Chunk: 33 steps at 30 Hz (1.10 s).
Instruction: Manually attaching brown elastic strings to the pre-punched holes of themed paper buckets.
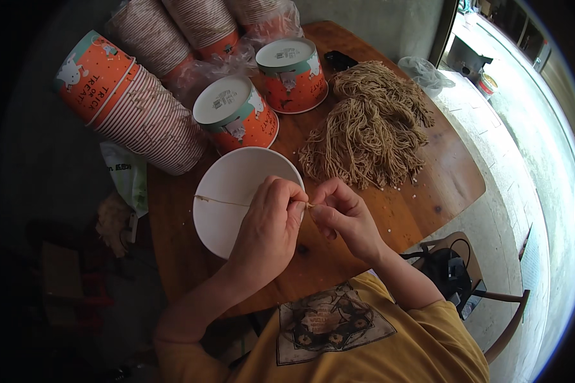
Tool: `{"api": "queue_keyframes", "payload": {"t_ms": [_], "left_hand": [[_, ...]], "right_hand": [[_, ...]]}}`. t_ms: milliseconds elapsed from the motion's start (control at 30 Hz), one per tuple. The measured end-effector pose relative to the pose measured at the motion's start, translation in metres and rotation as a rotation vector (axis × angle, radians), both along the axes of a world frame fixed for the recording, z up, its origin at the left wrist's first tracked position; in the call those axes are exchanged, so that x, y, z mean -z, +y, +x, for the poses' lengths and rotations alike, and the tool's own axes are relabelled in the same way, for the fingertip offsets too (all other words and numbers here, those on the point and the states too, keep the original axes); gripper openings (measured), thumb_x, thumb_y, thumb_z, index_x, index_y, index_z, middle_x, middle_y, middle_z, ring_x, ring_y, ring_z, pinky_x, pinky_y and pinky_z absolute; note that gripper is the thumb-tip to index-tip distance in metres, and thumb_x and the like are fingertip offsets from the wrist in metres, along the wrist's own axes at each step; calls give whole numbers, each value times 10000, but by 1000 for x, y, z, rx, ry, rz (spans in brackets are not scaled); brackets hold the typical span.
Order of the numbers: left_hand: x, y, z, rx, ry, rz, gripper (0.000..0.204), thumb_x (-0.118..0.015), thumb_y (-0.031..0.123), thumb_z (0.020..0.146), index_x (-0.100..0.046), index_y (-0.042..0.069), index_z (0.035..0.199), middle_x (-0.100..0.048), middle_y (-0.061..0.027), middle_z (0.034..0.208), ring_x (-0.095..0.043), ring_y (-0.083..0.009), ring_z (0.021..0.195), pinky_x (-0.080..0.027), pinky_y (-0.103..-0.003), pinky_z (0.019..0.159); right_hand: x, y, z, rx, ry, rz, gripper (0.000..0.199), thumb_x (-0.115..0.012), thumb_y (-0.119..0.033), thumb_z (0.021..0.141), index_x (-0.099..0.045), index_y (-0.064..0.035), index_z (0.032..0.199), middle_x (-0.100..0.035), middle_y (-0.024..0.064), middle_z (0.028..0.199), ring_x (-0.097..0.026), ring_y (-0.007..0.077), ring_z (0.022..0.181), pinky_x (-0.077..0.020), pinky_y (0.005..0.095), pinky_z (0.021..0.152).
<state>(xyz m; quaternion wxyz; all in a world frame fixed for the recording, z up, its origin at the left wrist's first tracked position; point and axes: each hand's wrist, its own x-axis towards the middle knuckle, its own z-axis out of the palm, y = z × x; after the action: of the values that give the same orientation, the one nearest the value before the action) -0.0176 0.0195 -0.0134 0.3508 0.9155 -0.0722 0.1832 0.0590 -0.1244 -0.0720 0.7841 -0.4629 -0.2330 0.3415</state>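
Note:
A white paper bucket (220, 226) sits mouth up on the wooden table in front of me. Across its mouth runs a thin tan cord (223, 202), starting with a small knot at the left rim. My left hand (268, 220) is over the bucket's right side, with thumb and forefinger pinching the cord at the right rim. There my right hand (345, 217) meets it, thumb and forefinger closed on the cord's end, the other fingers curled. The exact fastening between the fingertips is hidden.
Beyond the bucket stand two upturned orange printed buckets (225, 101) (291, 70). A long nested stack of buckets (150, 115) leans at the left, with more bagged stacks (201, 25) behind. A heap of tan cords (370, 131) covers the table's right part (450, 172). A chair (508, 325) stands at right.

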Motion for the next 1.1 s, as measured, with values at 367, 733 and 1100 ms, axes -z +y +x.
{"api": "queue_keyframes", "payload": {"t_ms": [367, 733, 1100], "left_hand": [[-1, -3, -3, -31, 74, 36, 309, -572, -83, 752, -457, 21, 1019, -470, -125, 900, -522, -275, 809, -457, -380, 701], [-1, -5, -5, -83, -75, 220, 159, -579, -11, 826, -487, 21, 952, -470, -137, 907, -521, -314, 831, -447, -408, 710], [0, -1, -6, -92, -16, 58, 121, -584, 8, 832, -481, 12, 894, -500, -126, 845, -539, -315, 780, -443, -413, 667]], "right_hand": [[0, -1, -4, -45, 25, 2, 100, -570, -122, 905, -489, -82, 947, -515, -26, 706, -482, 34, 573, -367, 176, 482], [8, 1, -11, -36, 4, 55, 98, -569, -116, 910, -484, -82, 947, -585, -14, 783, -491, 25, 615, -381, 171, 527], [12, 0, -19, 130, -346, -59, 69, -566, -49, 884, -525, -50, 940, -566, -14, 791, -524, 26, 699, -421, 185, 588]]}}
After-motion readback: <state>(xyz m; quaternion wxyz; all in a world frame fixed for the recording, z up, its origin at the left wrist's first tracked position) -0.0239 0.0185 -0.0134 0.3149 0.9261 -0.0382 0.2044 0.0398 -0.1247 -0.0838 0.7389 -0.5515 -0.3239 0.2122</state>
